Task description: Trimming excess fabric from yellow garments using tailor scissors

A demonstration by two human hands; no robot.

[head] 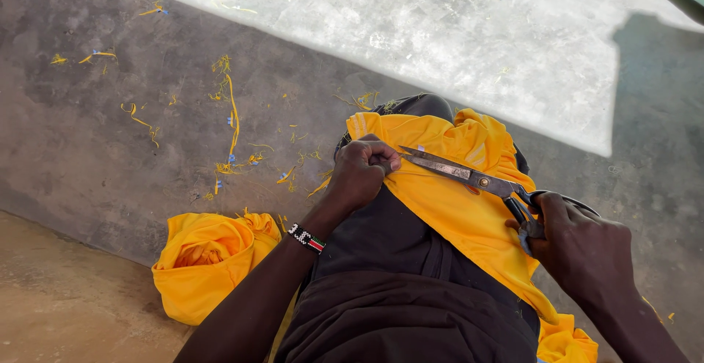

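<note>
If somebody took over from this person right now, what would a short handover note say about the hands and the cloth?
Left hand: fisted on the edge of the bright yellow fabric draped over the lap, pinching it near the blade tips.
Right hand: fingers through the handles of the long metal scissors, blades nearly closed, lying on the fabric.
More yellow fabric, bunched, lies on the concrete floor to the left.
Done: yellow thread trimmings are scattered on the floor.
Left: cannot tell how much trimming remains.

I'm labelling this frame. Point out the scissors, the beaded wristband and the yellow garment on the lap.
scissors [480, 181]: head view, on the pivot screw where the blades cross.
beaded wristband [306, 237]: head view, on the band's top, at the left wrist.
yellow garment [462, 213]: head view, on the flat cloth below the blades.
</note>
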